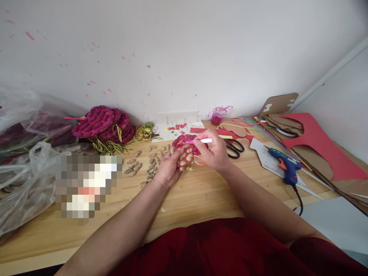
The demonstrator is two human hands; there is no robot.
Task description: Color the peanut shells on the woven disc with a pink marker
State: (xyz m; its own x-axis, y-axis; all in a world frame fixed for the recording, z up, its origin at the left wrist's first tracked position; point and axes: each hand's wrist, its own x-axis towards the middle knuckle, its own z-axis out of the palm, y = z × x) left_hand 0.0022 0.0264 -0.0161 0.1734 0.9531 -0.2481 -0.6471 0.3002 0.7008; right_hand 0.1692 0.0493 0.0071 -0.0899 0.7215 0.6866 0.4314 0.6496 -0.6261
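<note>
My left hand [169, 166] grips the near left edge of a red round craft piece [186, 147] covered with peanut shells. Shells toward its far side are coated magenta, while several nearer ones keep their tan colour. My right hand [214, 151] is closed around a paintbrush [205, 140] with a white handle, its pink tip touching the shells. An orange loop of cord [199, 159] sticks out at the piece's near right. Loose peanuts [153, 163] lie on the table just left of my left hand.
Finished-looking magenta pieces [99, 120] are stacked at the left, near plastic bags [25, 184]. A cup of magenta paint [218, 115] stands by the wall. Black-handled scissors [235, 148], a blue glue gun [284, 165], and red paper [322, 145] with cardboard lie right.
</note>
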